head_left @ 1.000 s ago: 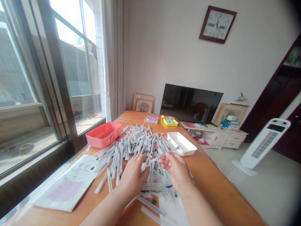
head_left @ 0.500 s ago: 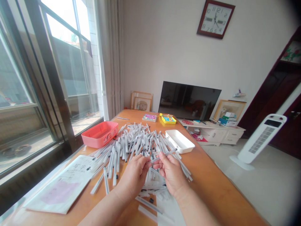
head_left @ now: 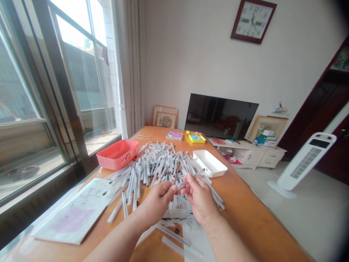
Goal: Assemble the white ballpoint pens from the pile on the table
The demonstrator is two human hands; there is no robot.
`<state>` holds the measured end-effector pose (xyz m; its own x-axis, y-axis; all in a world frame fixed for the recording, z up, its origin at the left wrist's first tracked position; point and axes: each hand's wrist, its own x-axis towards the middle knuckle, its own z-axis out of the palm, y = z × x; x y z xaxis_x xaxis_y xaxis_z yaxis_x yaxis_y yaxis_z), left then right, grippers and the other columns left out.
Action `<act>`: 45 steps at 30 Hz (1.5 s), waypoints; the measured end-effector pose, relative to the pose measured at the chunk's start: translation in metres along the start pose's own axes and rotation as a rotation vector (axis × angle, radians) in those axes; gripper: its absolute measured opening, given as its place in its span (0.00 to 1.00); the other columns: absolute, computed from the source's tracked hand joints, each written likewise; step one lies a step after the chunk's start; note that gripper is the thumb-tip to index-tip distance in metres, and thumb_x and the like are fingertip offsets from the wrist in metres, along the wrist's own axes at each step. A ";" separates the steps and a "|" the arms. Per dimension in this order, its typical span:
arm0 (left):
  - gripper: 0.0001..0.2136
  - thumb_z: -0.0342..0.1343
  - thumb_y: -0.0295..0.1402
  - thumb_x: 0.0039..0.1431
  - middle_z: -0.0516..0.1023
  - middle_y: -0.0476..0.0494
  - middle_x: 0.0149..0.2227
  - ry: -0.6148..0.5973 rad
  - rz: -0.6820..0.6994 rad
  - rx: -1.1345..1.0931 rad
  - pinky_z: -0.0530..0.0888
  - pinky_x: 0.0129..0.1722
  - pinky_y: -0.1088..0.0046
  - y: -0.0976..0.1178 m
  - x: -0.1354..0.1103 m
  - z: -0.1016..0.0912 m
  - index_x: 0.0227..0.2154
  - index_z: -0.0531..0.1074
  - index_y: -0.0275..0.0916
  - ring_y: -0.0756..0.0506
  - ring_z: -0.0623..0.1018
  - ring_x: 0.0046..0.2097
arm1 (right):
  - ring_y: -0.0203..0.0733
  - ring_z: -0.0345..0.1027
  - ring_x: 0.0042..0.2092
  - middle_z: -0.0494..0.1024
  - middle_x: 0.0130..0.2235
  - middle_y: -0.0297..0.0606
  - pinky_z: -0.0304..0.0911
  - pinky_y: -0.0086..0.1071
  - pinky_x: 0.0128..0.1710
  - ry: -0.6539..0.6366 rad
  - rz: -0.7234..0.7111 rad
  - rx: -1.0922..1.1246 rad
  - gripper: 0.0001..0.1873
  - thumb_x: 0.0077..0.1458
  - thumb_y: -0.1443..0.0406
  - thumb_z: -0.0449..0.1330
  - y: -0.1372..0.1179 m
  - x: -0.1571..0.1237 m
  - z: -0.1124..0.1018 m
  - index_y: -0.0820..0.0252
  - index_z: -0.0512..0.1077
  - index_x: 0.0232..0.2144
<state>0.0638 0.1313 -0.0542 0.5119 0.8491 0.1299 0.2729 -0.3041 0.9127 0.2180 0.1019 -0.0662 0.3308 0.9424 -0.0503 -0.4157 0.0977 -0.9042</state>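
A big heap of white pens (head_left: 160, 165) covers the middle of the wooden table (head_left: 245, 214). Just above its near edge my right hand (head_left: 200, 196) pinches one white pen (head_left: 192, 177), which slants up to the right. My left hand (head_left: 158, 200) is closed at that pen's lower end, the fingertips meeting those of the right hand. What the left fingers grip is too small to make out. More pens and loose caps lie under my wrists.
A pink tray (head_left: 117, 154) sits left of the heap and a white tray (head_left: 209, 163) right of it. Paper sheets (head_left: 76, 211) lie at the near left. Small colourful boxes (head_left: 195, 137) stand at the far end. A window runs along the left; a fan (head_left: 302, 163) stands on the floor.
My hands came together from slightly apart and lifted a little off the heap. The right hand keeps the same pen; the left hand closed onto its lower end.
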 end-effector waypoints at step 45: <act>0.12 0.64 0.37 0.56 0.77 0.41 0.37 0.172 -0.029 -0.885 0.66 0.38 0.73 -0.006 0.000 -0.018 0.40 0.80 0.36 0.49 0.70 0.36 | 0.37 0.67 0.31 0.74 0.26 0.33 0.61 0.30 0.37 -0.589 -0.151 -0.759 0.25 0.68 0.52 0.46 -0.015 -0.018 -0.006 0.59 0.71 0.27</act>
<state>0.0471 0.1409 -0.0526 0.3659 0.9260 0.0936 -0.4793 0.1012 0.8718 0.2237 0.0816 -0.0548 -0.2269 0.9662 0.1223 0.3217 0.1928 -0.9270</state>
